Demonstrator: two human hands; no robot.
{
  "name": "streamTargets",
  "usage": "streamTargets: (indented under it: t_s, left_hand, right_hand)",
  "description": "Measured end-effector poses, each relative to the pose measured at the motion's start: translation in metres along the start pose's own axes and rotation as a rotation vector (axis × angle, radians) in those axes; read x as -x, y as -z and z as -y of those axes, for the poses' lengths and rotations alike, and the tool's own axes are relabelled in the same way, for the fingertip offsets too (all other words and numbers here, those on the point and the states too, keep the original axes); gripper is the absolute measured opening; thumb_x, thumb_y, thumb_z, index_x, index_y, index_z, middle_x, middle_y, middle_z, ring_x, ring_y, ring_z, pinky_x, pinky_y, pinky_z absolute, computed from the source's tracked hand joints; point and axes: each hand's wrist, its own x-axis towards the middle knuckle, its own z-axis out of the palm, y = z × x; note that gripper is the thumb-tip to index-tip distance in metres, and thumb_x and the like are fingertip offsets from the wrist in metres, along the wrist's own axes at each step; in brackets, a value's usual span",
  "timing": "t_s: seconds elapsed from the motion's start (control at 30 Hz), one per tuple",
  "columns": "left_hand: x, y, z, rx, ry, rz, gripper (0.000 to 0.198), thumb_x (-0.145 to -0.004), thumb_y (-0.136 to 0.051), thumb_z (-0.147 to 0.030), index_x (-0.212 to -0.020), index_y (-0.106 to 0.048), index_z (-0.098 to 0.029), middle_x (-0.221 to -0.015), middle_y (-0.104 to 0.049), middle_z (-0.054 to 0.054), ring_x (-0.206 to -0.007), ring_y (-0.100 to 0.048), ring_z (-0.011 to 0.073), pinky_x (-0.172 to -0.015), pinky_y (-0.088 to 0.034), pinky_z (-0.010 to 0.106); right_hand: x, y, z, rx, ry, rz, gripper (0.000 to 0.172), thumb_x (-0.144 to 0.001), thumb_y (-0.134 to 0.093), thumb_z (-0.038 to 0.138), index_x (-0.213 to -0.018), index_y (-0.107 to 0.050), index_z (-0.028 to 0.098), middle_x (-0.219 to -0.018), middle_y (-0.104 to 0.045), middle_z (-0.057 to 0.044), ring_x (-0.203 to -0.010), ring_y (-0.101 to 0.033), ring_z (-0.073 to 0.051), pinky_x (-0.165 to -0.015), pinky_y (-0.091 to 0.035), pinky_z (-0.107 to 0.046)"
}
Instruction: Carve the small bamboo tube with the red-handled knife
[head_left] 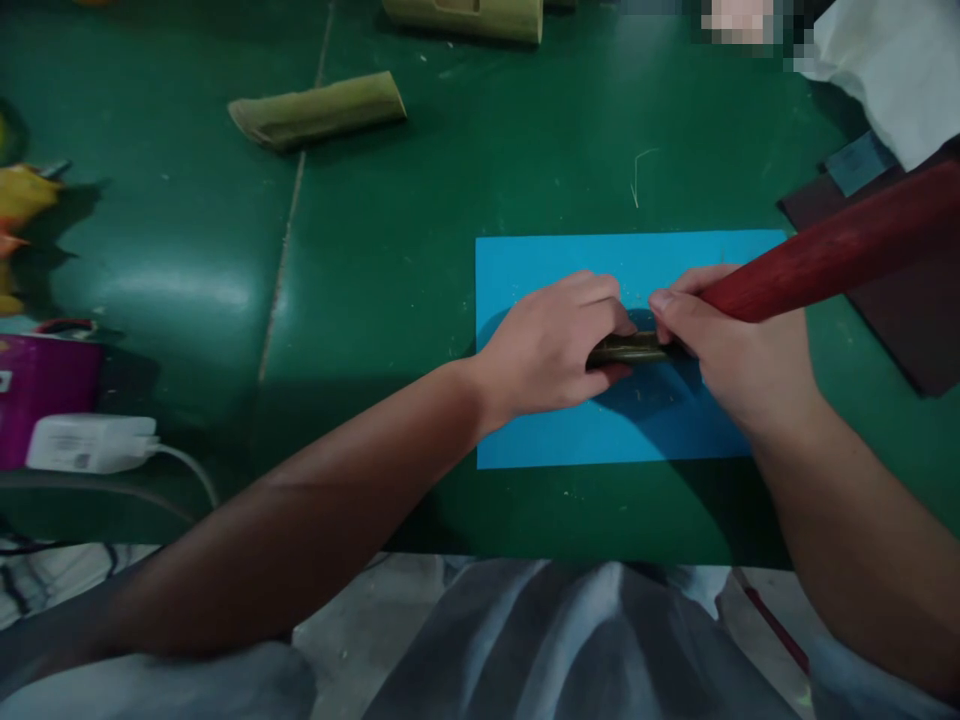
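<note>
Over a blue sheet, my left hand is closed around a short, narrow piece of bamboo lying roughly sideways. My right hand grips a tool by its thick red handle, which slants up to the right. Its working end is hidden behind my fingers, so its kind cannot be made out. The right fingertips are at the right end of the bamboo, close to the left hand's fingers.
A cut bamboo tube and a larger notched bamboo section lie farther back on the green table. Left are a purple box and white charger with cable. A dark flat piece and white cloth are right.
</note>
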Motion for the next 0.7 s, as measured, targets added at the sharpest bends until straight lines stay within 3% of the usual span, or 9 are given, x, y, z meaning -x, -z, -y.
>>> streamTargets:
  t_s: [0.33,0.53,0.7]
  left_hand:
    - [-0.0004,0.0004,-0.0015,-0.005,-0.001,0.014,0.016,-0.103,-0.073,-0.029,-0.115,-0.076,-0.020,-0.108,-0.076,0.009,-0.104,-0.072,0.0274,-0.090,-0.056,0.043]
    - [0.0005,0.0019,-0.0062,-0.043,-0.009,0.018,0.013,-0.104,-0.070,-0.026,-0.114,-0.075,-0.019,-0.107,-0.074,0.010,-0.105,-0.072,0.0293,-0.088,-0.055,0.044]
    - [0.0000,0.0033,-0.0085,-0.068,-0.008,0.053,0.015,-0.107,-0.069,-0.030,-0.116,-0.075,-0.019,-0.107,-0.075,0.011,-0.104,-0.072,0.0298,-0.089,-0.055,0.045]
  right_hand:
    - [0.0023,-0.0042,-0.0007,-0.017,0.000,-0.049,0.040,-0.093,-0.084,0.042,-0.062,-0.062,0.031,-0.060,-0.052,0.002,-0.065,-0.060,-0.022,-0.071,-0.056,-0.041]
    - [0.0055,-0.0058,0.0016,0.002,0.012,-0.090,0.034,-0.094,-0.081,0.040,-0.069,-0.062,0.030,-0.070,-0.060,0.002,-0.071,-0.064,-0.021,-0.076,-0.057,-0.040]
    - [0.0086,-0.0002,0.0008,0.081,0.033,-0.040,0.033,-0.095,-0.081,0.045,-0.070,-0.065,0.032,-0.072,-0.066,0.000,-0.076,-0.068,-0.025,-0.084,-0.060,-0.044]
